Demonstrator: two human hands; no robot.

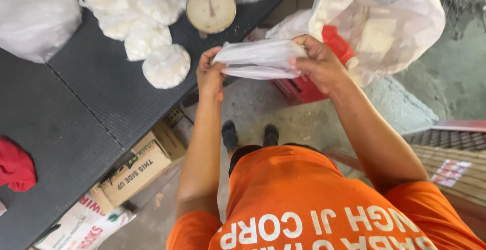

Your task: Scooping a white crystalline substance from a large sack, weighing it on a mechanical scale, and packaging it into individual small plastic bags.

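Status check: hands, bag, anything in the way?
Left hand and right hand both grip clear plastic bag, held above floor. Dial scale just beyond. Nothing between hands.

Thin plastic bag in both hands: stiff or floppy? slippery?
The plastic bag is probably floppy: it creases and sags between the left hand and right hand. Likely very light, since fingertip pinches carry it. Its glossy film may be slippery.

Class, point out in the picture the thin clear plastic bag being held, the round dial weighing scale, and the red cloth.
thin clear plastic bag (258, 57), head view, middle of the film.
round dial weighing scale (211, 8), head view, dial face.
red cloth (15, 166), head view, centre of the bundle.
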